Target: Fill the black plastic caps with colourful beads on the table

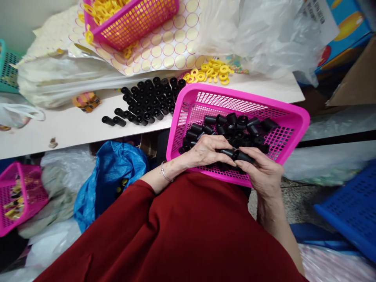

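Note:
A pink plastic basket (293,117) rests on my lap, holding several short black tubes (241,127). My left hand (202,152) lies inside the basket's near edge, fingers curled round a black tube (228,152). My right hand (264,172) meets it at the rim, fingers closed on another black tube (245,157). The two tubes touch end to end between my hands.
On the white table (67,125) stand rows of assembled black tubes (152,100), yellow rings (208,72), a sticker sheet (173,47) and a second pink basket (135,21) of yellow parts. Plastic bags (258,31) lie behind. A blue bag (108,176), another pink basket (17,196) and a blue crate (349,207) sit lower down.

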`<state>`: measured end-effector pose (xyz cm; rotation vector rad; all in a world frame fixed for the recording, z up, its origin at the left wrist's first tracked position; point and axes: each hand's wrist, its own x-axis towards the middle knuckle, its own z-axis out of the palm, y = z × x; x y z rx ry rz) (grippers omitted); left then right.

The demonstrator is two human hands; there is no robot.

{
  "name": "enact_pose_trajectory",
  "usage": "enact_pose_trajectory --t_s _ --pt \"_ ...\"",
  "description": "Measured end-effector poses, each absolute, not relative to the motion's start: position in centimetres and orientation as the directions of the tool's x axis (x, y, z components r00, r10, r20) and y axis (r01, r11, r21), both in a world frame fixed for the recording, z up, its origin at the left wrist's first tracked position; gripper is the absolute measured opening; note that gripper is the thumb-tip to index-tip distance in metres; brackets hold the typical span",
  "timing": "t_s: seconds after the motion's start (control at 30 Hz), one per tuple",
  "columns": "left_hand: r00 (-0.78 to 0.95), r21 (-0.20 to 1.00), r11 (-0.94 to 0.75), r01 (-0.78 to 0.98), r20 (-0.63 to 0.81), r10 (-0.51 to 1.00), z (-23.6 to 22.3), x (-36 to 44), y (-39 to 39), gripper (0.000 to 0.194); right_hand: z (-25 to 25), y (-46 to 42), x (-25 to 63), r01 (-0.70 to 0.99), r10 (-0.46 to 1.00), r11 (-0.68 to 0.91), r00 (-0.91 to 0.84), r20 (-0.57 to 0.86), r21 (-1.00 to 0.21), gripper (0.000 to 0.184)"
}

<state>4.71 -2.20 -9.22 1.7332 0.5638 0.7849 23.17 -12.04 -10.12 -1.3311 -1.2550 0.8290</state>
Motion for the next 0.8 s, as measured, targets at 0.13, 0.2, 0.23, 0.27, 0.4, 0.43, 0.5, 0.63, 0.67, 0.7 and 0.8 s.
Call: enact_pose_trajectory --t_s 0.13,0.2,0.23,0.27,0.4,0.43,0.5,0.63,0.67,0.7,0.8 --pt "0.635 0.948 -0.309 -0.073 0.283 0.719 -9.6 4.6 -1.8 0.04 -10.2 -12.2 23.1 0.226 0.957 0.161 0.203 0.208 -0.961 0.028" --pt "0.647 0.952 -0.302 -0.048 0.26 0.717 -9.6 4.6 -1.8 0.04 -10.2 -12.1 23.0 0.25 0.955 0.171 0.195 0.223 -0.953 0.027" --pt "0.655 0.955 -0.296 -0.031 0.242 0.716 -9.5 4.6 -1.8 0.039 -10.2 -12.1 22.9 0.267 0.955 0.179 0.186 0.233 -0.947 0.026" --pt "0.66 0.957 -0.29 -0.017 0.228 0.715 -9.5 4.6 -1.8 0.038 -10.2 -12.1 22.9 0.287 0.954 0.188 0.176 0.244 -0.939 0.026" --pt "0.675 0.967 -0.255 0.0 0.188 0.714 -9.3 4.6 -2.0 0.033 -10.0 -12.0 23.1 0.383 0.943 0.244 0.119 0.31 -0.891 0.028" --pt "0.678 0.972 -0.233 0.01 0.165 0.716 -9.3 4.6 -2.0 0.032 -9.9 -12.0 23.2 0.404 0.938 0.264 0.103 0.33 -0.876 0.029" --pt "0.68 0.986 -0.165 0.036 0.097 0.727 -9.2 4.6 -2.0 0.032 -9.8 -12.0 23.3 0.43 0.924 0.311 0.07 0.375 -0.847 0.032" --pt "0.656 0.998 0.033 0.058 -0.063 0.752 -8.3 4.6 -1.9 0.034 -9.8 -12.1 23.2 0.442 0.897 0.381 0.037 0.441 -0.812 0.039" --pt "0.646 0.995 0.077 0.067 -0.102 0.756 -8.0 4.7 -1.9 0.035 -9.8 -12.2 23.2 0.444 0.896 0.381 0.04 0.443 -0.811 0.039" --pt "0.635 0.99 0.118 0.08 -0.142 0.759 -7.6 4.8 -1.9 0.037 -9.8 -12.2 23.1 0.445 0.897 0.375 0.048 0.44 -0.813 0.038" --pt "0.605 0.966 0.226 0.125 -0.255 0.754 -6.9 5.1 -2.0 0.042 -9.9 -12.2 22.9 0.424 0.907 0.339 0.09 0.412 -0.84 0.033"
